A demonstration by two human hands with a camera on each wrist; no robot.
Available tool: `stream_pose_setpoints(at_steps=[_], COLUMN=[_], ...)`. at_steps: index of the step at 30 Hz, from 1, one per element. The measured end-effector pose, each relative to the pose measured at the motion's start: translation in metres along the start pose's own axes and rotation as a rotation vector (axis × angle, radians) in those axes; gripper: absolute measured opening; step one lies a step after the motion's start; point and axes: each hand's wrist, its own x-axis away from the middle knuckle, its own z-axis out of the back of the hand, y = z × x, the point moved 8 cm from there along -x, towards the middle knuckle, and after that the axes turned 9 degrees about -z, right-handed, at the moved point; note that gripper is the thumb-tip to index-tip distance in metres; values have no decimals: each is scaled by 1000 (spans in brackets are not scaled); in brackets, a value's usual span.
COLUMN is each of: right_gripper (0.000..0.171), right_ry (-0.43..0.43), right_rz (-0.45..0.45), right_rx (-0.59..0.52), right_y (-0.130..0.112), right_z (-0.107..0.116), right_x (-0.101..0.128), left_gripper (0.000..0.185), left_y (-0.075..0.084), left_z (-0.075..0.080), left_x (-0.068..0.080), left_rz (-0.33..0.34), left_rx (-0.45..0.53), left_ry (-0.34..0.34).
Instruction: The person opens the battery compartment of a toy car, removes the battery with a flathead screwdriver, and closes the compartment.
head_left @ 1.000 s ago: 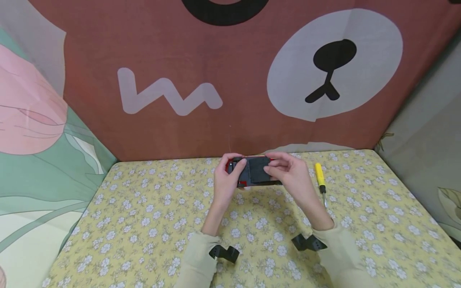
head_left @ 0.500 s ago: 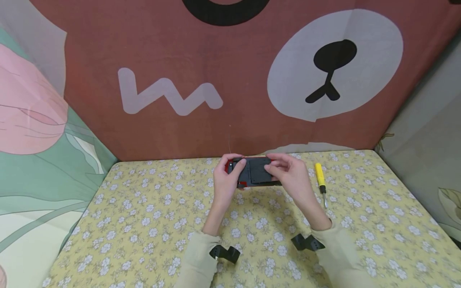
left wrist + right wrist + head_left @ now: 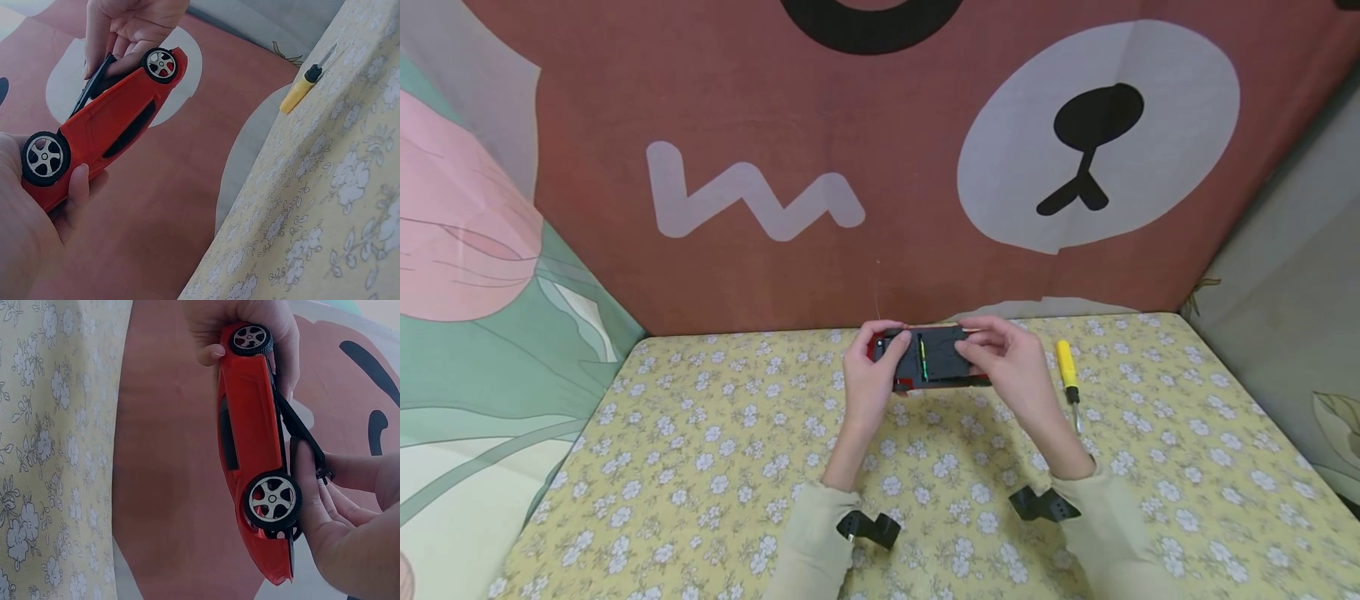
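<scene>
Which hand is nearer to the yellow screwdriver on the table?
Right. The right hand holds the toy car just beside the yellow screwdriver; the left hand grips the car's far end.

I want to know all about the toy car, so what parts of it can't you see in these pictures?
- Inside the red toy car: head view shows only a thin green sliver, too small; the black cover hides the rest.
- Its roof: faces away in all views.
- Underside ends: left hand and right hand cover them in head view.
- Yellow screwdriver tip: too small to tell its type.
</scene>
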Motion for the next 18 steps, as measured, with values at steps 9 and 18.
stream_pose_setpoints(at_steps=[9, 18], right_gripper=[33, 30], right_ry=[18, 23], right_rz=[-6, 8], right_rx=[23, 3], right_y=[2, 4], right_z=[2, 5], right_x=[-2, -3], left_gripper=[21, 22], left_y=[0, 1], left_z=[2, 3], left_x=[0, 0], left_rz=[-2, 13], left_rx=[4, 10], left_ry=[20, 37])
